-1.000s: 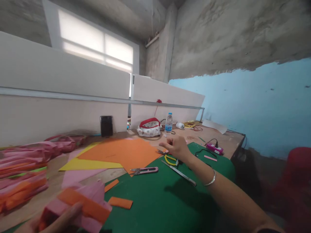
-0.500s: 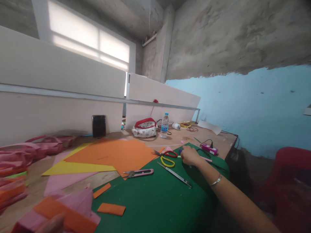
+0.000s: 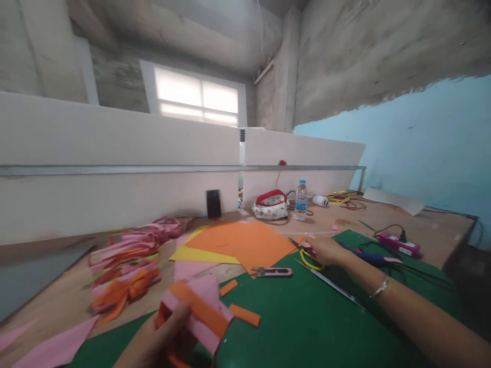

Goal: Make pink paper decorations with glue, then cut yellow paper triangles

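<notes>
In the head view, our right hand (image 3: 325, 250) has moved left to the scissors (image 3: 306, 259), uncovering the dark blue tool (image 3: 362, 256); we cannot tell whether it grips them. Near left, our left hand (image 3: 157, 332) still pinches the pink-and-orange piece (image 3: 201, 306).

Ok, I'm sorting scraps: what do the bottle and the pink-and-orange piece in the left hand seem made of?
Bottle: probably plastic, clear and glossy; it's see-through.
Pink-and-orange piece: matte, perhaps felt or paper; it shows folds, no shine.
</notes>
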The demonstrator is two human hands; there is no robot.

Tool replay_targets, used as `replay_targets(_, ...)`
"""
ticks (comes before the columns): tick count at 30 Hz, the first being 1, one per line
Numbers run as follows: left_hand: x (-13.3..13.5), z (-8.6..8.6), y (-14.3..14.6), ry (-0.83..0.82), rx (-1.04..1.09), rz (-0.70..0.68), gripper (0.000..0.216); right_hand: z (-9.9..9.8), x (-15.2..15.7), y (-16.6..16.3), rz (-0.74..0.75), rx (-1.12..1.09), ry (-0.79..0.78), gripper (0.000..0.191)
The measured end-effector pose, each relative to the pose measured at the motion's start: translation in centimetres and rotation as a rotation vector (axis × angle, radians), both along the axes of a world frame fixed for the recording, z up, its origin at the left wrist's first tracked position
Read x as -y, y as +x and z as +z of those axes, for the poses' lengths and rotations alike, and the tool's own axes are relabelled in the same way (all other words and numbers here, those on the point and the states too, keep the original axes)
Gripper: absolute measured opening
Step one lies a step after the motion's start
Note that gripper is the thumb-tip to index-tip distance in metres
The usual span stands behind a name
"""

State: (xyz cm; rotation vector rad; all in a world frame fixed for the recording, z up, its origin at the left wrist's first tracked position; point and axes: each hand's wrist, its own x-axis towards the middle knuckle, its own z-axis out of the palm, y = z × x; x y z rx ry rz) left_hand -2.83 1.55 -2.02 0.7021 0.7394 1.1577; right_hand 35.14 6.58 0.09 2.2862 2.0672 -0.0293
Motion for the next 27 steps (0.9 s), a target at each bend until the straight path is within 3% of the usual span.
replay_targets(9, 1.0, 1.3, 0.6, -0.008, -0.012, 0.004, 0.066, 0.2, 0.6, -1.3, -0.067, -0.212, 0.015, 0.028)
replay_targets(13, 1.2, 1.5, 0.6, -0.015, -0.001, -0.023, 0.060, 1.5, 2.8, -3.1, 0.032, -0.462, 0.076, 0.037)
replay_targets(16, 1.3, 1.7, 0.8, -0.040, -0.025, -0.010, 0.054, 1.4, 5.9, -6.4, 0.180, -0.746, 0.017, 0.049)
replay_targets(18, 1.5, 1.9, 0.8, -0.050, -0.050, 0.016, 0.053, 0.8, 7.9, -9.3, 0.330, -1.279, -0.184, 0.059)
replay_targets(20, 1.7, 2.3, 0.8, -0.067, -0.051, 0.020, 0.055, 0.2, 9.5, -12.1, 0.384, -1.538, -0.371, 0.074)
replay_targets(23, 2.1, 2.8, 0.7, -0.097, 0.025, -0.028, 0.053, 0.0, 10.6, -14.9, 0.385, -1.549, -0.475, 0.055)
replay_targets(27, 2.1, 2.8, 0.5, -0.066, -0.003, -0.054, 0.038, 0.5, 10.8, -16.2, 0.425, -1.342, -0.402, 0.037)
